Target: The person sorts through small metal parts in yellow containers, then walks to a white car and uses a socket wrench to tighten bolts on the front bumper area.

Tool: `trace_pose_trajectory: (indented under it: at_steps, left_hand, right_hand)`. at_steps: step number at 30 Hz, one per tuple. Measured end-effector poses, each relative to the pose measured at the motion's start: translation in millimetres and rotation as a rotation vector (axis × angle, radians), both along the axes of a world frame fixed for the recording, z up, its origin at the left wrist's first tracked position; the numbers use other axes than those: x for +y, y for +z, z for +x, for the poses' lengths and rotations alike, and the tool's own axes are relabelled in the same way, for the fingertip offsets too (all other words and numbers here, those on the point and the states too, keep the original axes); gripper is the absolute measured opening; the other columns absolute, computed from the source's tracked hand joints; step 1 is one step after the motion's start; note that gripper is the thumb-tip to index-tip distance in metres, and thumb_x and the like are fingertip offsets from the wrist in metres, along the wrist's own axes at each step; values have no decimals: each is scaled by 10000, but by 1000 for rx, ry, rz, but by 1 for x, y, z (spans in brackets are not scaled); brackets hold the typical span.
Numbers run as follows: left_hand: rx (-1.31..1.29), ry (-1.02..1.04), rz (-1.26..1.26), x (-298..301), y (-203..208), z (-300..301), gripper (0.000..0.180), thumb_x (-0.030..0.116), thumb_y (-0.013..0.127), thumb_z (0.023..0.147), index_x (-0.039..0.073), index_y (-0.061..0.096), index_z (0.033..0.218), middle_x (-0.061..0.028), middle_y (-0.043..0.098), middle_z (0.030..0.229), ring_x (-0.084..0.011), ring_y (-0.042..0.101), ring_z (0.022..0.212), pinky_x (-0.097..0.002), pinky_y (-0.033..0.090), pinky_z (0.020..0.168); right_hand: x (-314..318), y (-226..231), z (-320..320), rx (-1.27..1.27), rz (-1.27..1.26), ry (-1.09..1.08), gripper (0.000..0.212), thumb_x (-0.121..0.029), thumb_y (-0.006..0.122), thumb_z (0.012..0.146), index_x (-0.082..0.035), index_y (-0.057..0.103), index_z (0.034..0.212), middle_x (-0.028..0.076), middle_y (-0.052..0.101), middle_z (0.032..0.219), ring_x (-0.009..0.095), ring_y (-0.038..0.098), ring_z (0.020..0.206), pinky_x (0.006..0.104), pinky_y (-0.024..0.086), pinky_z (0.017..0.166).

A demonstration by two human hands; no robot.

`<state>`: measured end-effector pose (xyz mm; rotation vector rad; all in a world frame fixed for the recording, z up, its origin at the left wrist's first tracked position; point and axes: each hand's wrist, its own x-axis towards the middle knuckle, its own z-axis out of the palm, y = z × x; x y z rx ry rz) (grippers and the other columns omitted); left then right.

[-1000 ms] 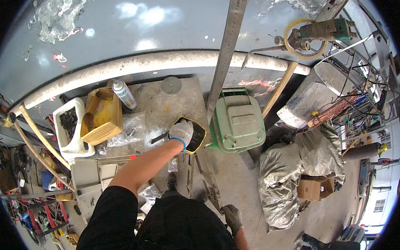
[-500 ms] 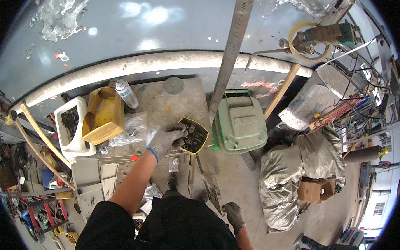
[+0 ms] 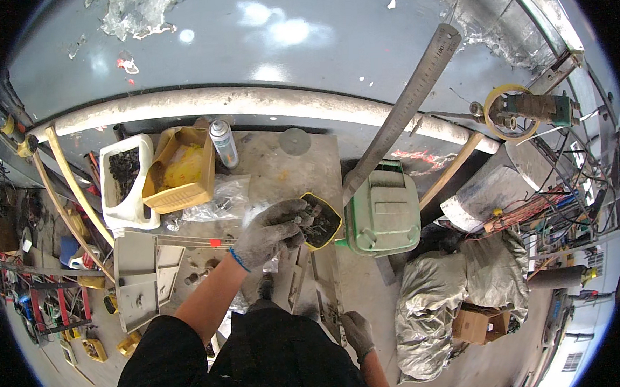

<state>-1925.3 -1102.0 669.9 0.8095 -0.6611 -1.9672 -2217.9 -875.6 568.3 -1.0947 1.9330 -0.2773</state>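
Observation:
My left hand (image 3: 270, 234), in a grey work glove, reaches over the bench to a dark tub with a yellow rim (image 3: 335, 238). Small dark metal parts, bolt-like, fill the tub (image 3: 320, 224). The fingers of this hand are bent and pressed together at the tub's left side; whatever lies between them is too small to name. Lower down, my right hand (image 3: 358, 333), also gloved, hangs beside the long metal rails (image 3: 324, 284) at the bench's right edge. Its fingertips are turned away, so I cannot tell whether they grip anything.
A spray can (image 3: 223, 143), a tan bin (image 3: 177, 198) and a cut white jug (image 3: 150, 219) stand on the bench's left. Right of the tub are a green lidded bin (image 3: 383, 211) and a long steel ruler (image 3: 407, 104). Silvery covers (image 3: 431, 292) and a cardboard box (image 3: 473, 328) lie farther right.
The view has shifted, moving the bench rightward and slightly down in the picture. My left hand stays at the tub, its fingers now more bunched. My right hand remains low by the rails.

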Motion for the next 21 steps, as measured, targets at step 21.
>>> trace_pose_trajectory:
  at_steps: [21]
  left_hand:
    - [4, -66, 25, 33, -1, 19, 261, 167, 622, 985, 57, 596, 1221, -70, 681, 932, -133, 641, 754, -280, 525, 618]
  right_hand:
    - [-73, 59, 67, -31, -210, 184, 265, -264, 618, 917, -44, 722, 1021, 147, 724, 938, 263, 699, 877, 365, 545, 780]
